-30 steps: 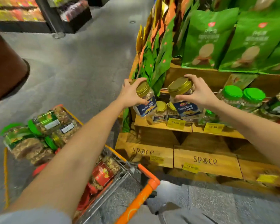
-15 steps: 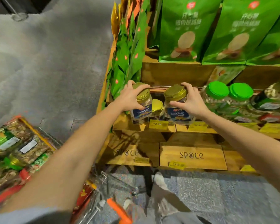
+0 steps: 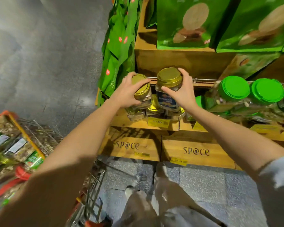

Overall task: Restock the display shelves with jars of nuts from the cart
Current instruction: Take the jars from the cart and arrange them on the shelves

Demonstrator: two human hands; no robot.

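Observation:
My left hand grips a gold-lidded nut jar by its top, resting it on another jar of the same kind on the wooden shelf. My right hand grips a second gold-lidded jar with a blue label, held just above the shelved jars. More gold lids show between and below the two jars. The wire cart at the lower left holds several jars of nuts.
Green-lidded jars lie stacked to the right on the same shelf. Green snack bags fill the shelf above, and more hang at the left end. Wooden crates marked "sp@ce" sit below. My legs stand close to the display.
The view has moved closer and tipped down. Both hands have carried their jars deeper over the shelf, onto the stack of gold-lidded jars. The cart has slid to the lower left.

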